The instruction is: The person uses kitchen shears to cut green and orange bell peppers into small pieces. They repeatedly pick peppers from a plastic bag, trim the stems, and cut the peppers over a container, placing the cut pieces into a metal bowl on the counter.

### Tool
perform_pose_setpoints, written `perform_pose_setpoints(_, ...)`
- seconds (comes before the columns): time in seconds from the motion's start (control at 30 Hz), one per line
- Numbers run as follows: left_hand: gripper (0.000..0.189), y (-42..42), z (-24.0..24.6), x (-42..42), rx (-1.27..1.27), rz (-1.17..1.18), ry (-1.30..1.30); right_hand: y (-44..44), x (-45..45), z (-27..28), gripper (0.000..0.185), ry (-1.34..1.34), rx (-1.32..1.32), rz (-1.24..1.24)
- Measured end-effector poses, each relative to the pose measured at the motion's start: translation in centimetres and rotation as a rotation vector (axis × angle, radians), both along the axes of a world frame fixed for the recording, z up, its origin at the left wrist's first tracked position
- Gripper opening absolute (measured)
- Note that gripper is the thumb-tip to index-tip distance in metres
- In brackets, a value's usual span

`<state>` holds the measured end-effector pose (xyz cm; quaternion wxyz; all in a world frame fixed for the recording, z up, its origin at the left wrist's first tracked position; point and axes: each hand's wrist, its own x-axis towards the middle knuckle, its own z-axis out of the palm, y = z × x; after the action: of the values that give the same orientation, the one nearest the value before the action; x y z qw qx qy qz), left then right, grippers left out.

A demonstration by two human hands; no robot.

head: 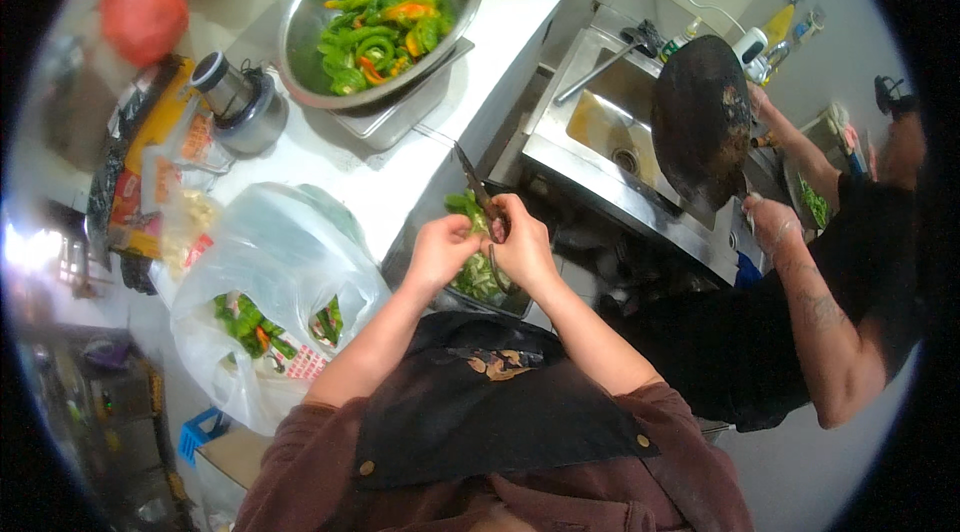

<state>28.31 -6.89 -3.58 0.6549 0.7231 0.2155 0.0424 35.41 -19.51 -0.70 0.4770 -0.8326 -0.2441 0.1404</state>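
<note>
A pair of dark scissors (472, 176) is held in my right hand (519, 241), its blades pointing up and away from me. My left hand (445, 251) meets the right at the fingertips, pinching something too small to make out, perhaps a piece of green pepper. Beneath both hands, a container (525, 305) holds cut green pieces (480, 278) and a green pepper (463, 207). On the white counter stands a perforated steel bowl (292, 74) with green and orange peppers (386, 33). To the left, a translucent plastic bag (262, 247) holds more peppers (251, 326).
At right, a co-worker in black (847, 254) holds a blackened wok (701, 119) over a steel sink (544, 112). A small grinder (247, 108) and food packets (199, 134) stand on the left counter. A blue crate (196, 433) is low at left.
</note>
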Motion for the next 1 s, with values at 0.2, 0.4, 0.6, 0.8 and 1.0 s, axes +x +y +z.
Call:
perform_pose_setpoints(0.2,0.010,1.2,-0.3,-0.9,0.700,-0.091,-0.076,-0.4,1.7,-0.3,0.043,0.431,0.183,0.066)
perform_pose_setpoints(0.4,0.011,4.4,-1.8,-2.9,0.467,-0.186,0.100,-2.1,3.7,1.4,0.033,0.749,0.527,0.022)
perform_pose_setpoints(0.6,0.015,7.6,3.1,-4.6,0.060,-0.126,-0.007,-2.9,4.5,-0.4,0.039,0.078,0.137,-0.139)
perform_pose_setpoints(0.8,0.019,13.0,13.6,1.7,0.323,-0.025,-0.555,-3.7,3.4,-1.8,0.042,0.189,0.078,-0.095)
perform_pose_setpoints(1.0,0.070,16.5,16.9,10.8,0.563,0.359,-0.359,-2.5,1.7,-2.0,0.034,0.200,0.097,0.045)
